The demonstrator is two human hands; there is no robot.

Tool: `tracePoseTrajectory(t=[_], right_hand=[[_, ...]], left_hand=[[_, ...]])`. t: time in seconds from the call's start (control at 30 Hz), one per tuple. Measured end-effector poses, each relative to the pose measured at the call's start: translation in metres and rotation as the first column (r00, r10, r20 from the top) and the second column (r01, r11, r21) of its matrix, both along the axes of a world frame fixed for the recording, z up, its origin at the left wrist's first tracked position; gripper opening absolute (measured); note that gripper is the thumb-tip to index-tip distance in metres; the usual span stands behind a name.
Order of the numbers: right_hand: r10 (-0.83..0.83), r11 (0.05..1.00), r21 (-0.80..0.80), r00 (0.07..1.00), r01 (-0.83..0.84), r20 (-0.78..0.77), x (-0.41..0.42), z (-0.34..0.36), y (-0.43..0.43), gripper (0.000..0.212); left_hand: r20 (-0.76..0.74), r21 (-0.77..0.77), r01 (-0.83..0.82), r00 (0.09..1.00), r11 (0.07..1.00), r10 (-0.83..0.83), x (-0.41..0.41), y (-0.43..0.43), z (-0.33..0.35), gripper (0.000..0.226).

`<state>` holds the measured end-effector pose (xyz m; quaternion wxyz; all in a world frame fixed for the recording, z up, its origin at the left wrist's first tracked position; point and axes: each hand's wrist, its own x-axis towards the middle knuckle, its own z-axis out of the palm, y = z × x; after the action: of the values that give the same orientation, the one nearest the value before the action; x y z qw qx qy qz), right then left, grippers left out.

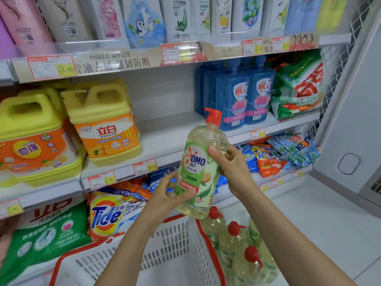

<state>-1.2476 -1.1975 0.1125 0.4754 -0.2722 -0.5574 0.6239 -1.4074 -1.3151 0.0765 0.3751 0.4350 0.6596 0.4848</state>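
Nearest the viewer, a white basket (169,244) with a red rim is seen low in the view. Similar red-capped bottles (237,240) are stood just beside its right rim. Above the basket, a clear dish-soap bottle (198,172) of pale yellow liquid is held in the air by both hands. The left hand (169,195) is curled round its lower part, with the thumb laid across the label. The right hand (233,168) is wrapped round its upper body, with the thumb pressed on the front. The double grip is probably used to steady a full bottle and keep its green label faced toward the viewer. The long axis is held nearly upright, leaned slightly right at the top. The red pump (213,116) is pointed upward, its spout turned left. Behind, the shelf (165,139) is stocked with yellow jugs (103,124) on the left and blue bottles (247,96) on the right.
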Motion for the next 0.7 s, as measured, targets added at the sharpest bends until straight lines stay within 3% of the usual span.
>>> tracePoseTrajectory(t=[0.1, 0.2, 0.27, 0.33, 0.4, 0.5, 0.57, 0.7], right_hand=[[0.026, 1.0, -0.016, 1.0, -0.026, -0.001, -0.002, 0.0, 0.0, 0.065], [0.058, 0.997, -0.045, 0.998, -0.059, -0.01, -0.006, -0.003, -0.001, 0.062], [0.07, 0.997, -0.04, 0.997, -0.069, 0.014, -0.009, -0.001, 0.002, 0.049], [0.086, 0.994, 0.047, 0.985, -0.094, 0.15, -0.011, 0.008, 0.009, 0.045], [0.078, 0.985, 0.126, 0.95, -0.121, 0.303, -0.016, 0.021, 0.012, 0.059], [-0.05, 0.977, 0.212, 0.922, -0.035, 0.384, -0.036, 0.031, 0.018, 0.09], [-0.108, 0.974, 0.223, 0.936, 0.033, 0.334, -0.047, 0.037, 0.028, 0.093], [-0.134, 0.982, 0.139, 0.99, 0.126, 0.051, -0.059, 0.042, 0.05, 0.083]], left_hand=[[0.1, 0.044, 0.01, 0.995, 0.999, -0.014, 0.001, 0.001, 0.002, 0.067], [0.173, 0.079, 0.01, 0.985, 0.997, -0.024, 0.005, 0.008, 0.003, 0.072], [0.195, 0.12, -0.026, 0.981, 0.992, 0.002, 0.006, 0.012, 0.006, 0.077], [0.177, 0.158, -0.124, 0.98, 0.98, 0.096, 0.007, 0.016, 0.009, 0.077], [-0.007, 0.195, -0.235, 0.97, 0.952, 0.241, 0.008, 0.022, 0.014, 0.068], [-0.372, 0.272, -0.343, 0.824, 0.899, 0.427, 0.005, 0.036, 0.029, 0.067], [-0.469, 0.337, -0.358, 0.738, 0.871, 0.485, 0.004, 0.048, 0.04, 0.073], [-0.542, 0.477, -0.3, 0.639, 0.826, 0.545, -0.009, 0.075, 0.054, 0.079]])
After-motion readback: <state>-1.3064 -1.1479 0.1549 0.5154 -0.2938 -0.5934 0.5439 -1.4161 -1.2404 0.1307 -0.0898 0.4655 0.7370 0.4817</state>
